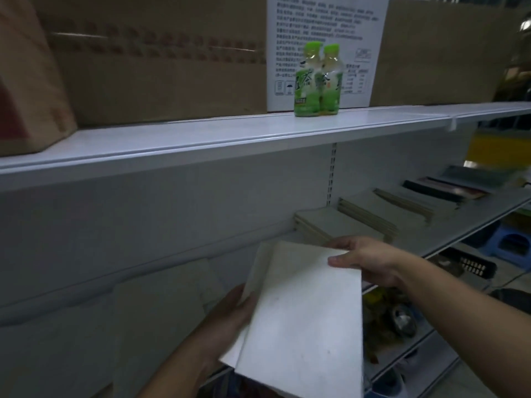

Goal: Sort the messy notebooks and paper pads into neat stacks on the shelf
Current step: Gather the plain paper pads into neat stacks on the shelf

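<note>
Two hands hold white paper pads up before the shelf.
The left hand point(230, 314) comes up from below, cupping the pads' left edge with its fingers hidden underneath. Between the hands, the paper pads point(301, 311) tilt, one askew under the other. The right hand point(370, 262) pinches their far corner, thumb on top. Beyond it, stacks point(365, 216) line the shelf point(459, 225).

- The pale notebooks point(301, 320) run off the bottom edge (near corners lost) and hide the fingers of the left hand point(227, 314).
- The print on the white sheet point(324, 27) is too blurred to read; its top is cut off.
- The clutter point(396, 320) on the lower shelf is too dim to identify.
- The dark stacks point(448, 191) at far right smear together.
</note>
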Demonstrator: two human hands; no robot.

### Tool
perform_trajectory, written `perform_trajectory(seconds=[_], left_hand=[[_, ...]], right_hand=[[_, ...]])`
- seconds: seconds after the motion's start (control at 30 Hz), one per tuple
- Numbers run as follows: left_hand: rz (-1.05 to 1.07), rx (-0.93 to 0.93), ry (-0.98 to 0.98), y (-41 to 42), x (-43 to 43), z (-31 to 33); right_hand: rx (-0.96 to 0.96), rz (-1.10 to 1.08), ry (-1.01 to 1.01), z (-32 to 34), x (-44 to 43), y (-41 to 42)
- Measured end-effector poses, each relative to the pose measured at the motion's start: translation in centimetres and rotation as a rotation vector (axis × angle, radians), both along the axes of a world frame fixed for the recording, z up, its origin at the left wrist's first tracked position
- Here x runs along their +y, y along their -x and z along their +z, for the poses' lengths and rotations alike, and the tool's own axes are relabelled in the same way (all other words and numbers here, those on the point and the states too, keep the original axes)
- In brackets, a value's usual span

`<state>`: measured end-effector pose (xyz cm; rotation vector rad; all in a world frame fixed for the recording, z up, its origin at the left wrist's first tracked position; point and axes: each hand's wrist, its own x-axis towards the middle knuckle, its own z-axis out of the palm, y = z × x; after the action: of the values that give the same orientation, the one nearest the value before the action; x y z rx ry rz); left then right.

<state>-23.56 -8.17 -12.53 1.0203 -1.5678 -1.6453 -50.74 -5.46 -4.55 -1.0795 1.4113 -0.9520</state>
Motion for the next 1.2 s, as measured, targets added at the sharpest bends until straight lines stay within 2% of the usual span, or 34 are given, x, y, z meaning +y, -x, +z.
perform_trajectory(seconds=[0.2,0.27,0.33,0.37,0.4,0.5,0.57,0.87,1.07,1.13,1.2], left_hand=[[-0.081,0.068,-0.036,6.0,1.0,1.1],[-0.041,0.095,-0.038,8.5,1.2,1.9],[0.006,0.174,-0.062,11.2,1.2,2.5],[0.026,0.198,-0.073,12.1,1.2,2.6],[0.060,0.223,-0.085,13.6,1.2,2.6],[0.188,0.286,-0.118,18.6,1.3,2.2],[0.231,0.310,-0.134,21.4,1.4,1.9],[0.324,0.203,-0.126,27.0,-0.1,2.2],[0.358,0.189,-0.082,27.8,-3.4,2.7],[0.420,0.144,-0.041,28.1,-5.1,3.0],[0.491,0.074,-0.006,28.3,-7.0,3.2]], right_hand=[[-0.015,0.056,-0.024,0.0,0.0,5.4],[0.008,-0.083,0.081,-0.4,0.3,7.6],[0.118,-0.263,0.191,-1.5,0.7,9.6],[0.152,-0.295,0.184,-2.2,1.0,9.9],[0.119,-0.268,0.142,-3.1,1.3,10.7],[-0.157,-0.160,-0.013,-4.3,2.2,12.7],[-0.157,-0.172,-0.018,-4.4,1.9,14.4],[0.009,-0.235,-0.084,-3.3,-1.3,18.5],[0.053,-0.188,-0.036,-3.1,-5.1,18.9],[0.045,-0.182,0.009,-2.5,-6.6,19.2],[0.117,-0.135,0.044,-1.8,-8.5,19.5]])
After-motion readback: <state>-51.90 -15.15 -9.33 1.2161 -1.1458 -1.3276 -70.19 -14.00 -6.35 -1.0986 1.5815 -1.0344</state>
